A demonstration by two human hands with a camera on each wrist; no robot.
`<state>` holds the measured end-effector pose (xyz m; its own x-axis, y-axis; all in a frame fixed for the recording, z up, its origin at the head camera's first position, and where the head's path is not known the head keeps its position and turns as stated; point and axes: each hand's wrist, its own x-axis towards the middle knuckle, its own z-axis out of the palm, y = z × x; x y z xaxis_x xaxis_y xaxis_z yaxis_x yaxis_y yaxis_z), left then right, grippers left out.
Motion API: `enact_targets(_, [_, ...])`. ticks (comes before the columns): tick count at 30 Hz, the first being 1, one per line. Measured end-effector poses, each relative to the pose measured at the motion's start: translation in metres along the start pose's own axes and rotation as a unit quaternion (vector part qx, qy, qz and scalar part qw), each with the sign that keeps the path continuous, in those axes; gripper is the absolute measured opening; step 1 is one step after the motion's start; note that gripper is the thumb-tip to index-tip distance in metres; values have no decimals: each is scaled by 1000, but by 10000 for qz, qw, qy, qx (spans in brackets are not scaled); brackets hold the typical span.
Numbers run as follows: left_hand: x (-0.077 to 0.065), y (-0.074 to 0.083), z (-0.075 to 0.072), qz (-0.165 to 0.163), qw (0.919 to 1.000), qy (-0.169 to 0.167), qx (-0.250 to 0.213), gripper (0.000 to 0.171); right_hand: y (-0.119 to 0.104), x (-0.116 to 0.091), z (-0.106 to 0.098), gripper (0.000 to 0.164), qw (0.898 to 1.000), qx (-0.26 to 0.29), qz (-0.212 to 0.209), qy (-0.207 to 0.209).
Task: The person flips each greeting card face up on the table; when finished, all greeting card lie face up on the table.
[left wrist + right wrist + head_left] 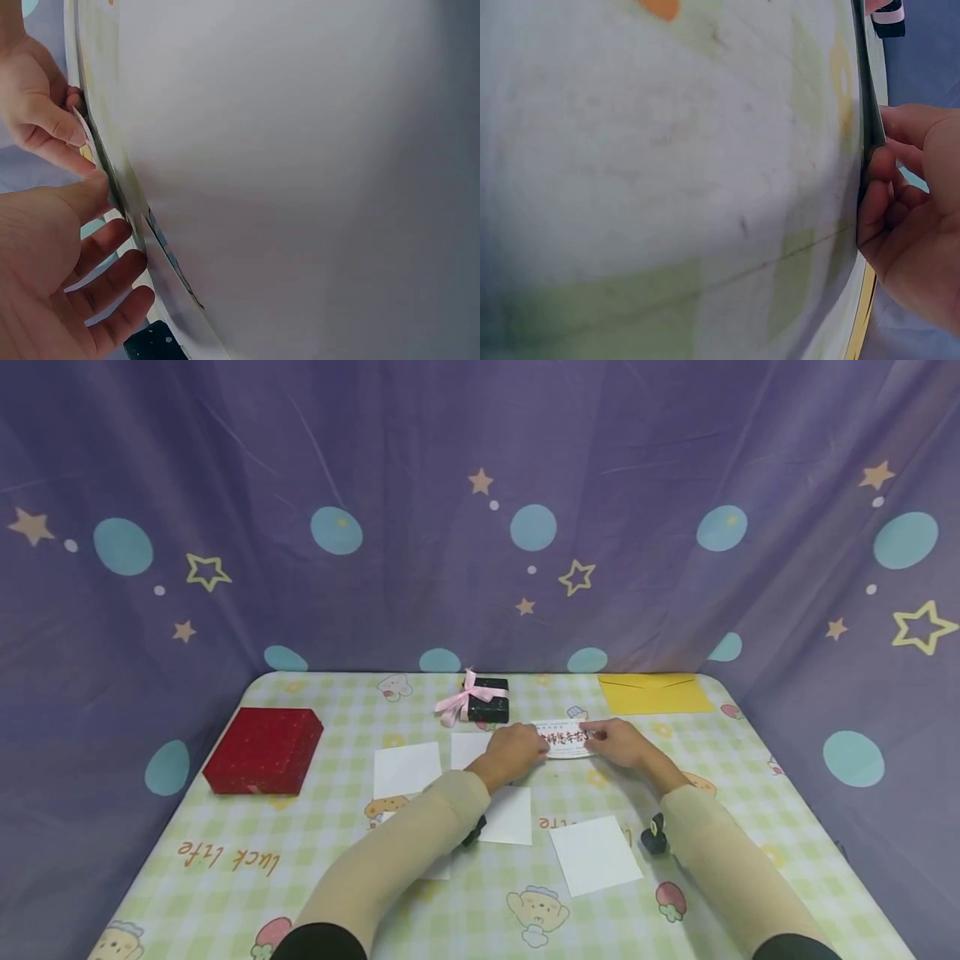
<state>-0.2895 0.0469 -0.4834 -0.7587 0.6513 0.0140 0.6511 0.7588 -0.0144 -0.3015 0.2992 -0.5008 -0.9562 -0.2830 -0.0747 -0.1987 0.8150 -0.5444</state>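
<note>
A white card [564, 740] printed with dark red characters is held between my two hands, slightly raised along its near edge. My left hand [512, 752] pinches its left end, the thumb on top in the left wrist view, with the other fingers spread loosely. At the right end, my right hand [618, 743] grips the card between thumb and fingers. The right wrist view shows the card edge-on [871, 105], with the right hand's fingers [881, 161] curled at it. A white square sheet [468, 748] lies partly hidden behind the left hand.
More white square sheets [596, 856] lie on the checked tablecloth [225, 827], some covered by the left sleeve. A red box [262, 750] stands at left. Behind the hands are a small black box [491, 706] with a pink ribbon and a yellow envelope [656, 695].
</note>
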Motion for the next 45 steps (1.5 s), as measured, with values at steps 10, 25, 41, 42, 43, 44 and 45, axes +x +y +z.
enact_targets(10, [-3,-1,-2,18,9996,-270,82,23,-5,1,-1,43,9994,-331,-73,-43])
enact_targets(25, [-19,-3,-15,-28,9991,-226,-354,40,-9,-12,-13,56,9967,-115,-753,-290])
enact_targets(41, [-88,35,-21,412,9939,-300,-979,47,-12,-87,-10,24,9887,363,-1408,-356])
enact_targets(42, [-91,38,-21,450,9938,-281,-977,47,-11,-92,-9,24,9880,401,-1444,-366])
enact_targets(43, [-93,41,-20,477,9936,-278,-987,48,-10,-96,-9,23,9879,450,-1435,-384])
enact_targets(44, [-95,44,-21,473,9933,-281,-1016,48,-10,-100,-8,23,9879,500,-1413,-398])
enact_targets(45, [-98,47,-21,475,9934,-287,-1006,48,-10,-104,-7,24,9880,564,-1375,-421])
